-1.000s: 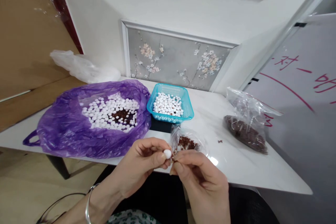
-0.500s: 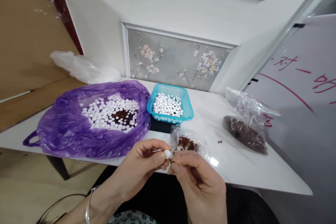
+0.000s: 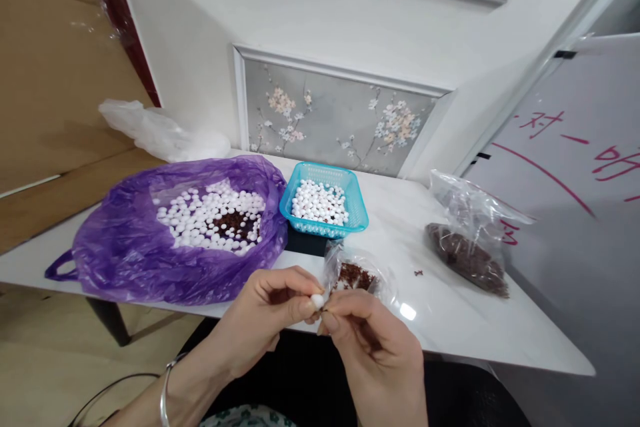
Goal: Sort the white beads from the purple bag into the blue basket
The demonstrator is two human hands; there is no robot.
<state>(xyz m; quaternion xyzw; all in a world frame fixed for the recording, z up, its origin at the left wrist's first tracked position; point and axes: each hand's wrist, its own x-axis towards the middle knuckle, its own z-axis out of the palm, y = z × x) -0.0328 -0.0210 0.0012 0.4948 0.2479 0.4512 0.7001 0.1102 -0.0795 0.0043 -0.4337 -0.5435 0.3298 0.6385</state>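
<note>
Between the thumb and fingers of my left hand (image 3: 273, 310) sits a small white ball (image 3: 317, 301). My right hand (image 3: 373, 337) is pinched closed right beside the ball, its fingertips at the ball's right side; whatever they hold is too small to make out. Just beyond my hands lies an open clear plastic bag (image 3: 383, 273) with small reddish-brown pieces (image 3: 356, 276) in it. Behind that stands a blue plastic basket (image 3: 356, 197) of white balls. To the left, a spread purple plastic bag (image 3: 125, 240) holds many white balls and a patch of brown pieces.
On the right of the white table (image 3: 540, 340) a clear zip bag (image 3: 467, 257) of brown pieces leans near a whiteboard (image 3: 575, 147). One loose brown piece (image 3: 419, 273) lies on the tabletop. A crumpled white plastic bag (image 3: 155, 130) is at the back left, near cardboard (image 3: 45, 80).
Both hands stay together at nearly the same place. The right hand has shifted slightly left, closer against the white ball, which is still in the left fingers.
</note>
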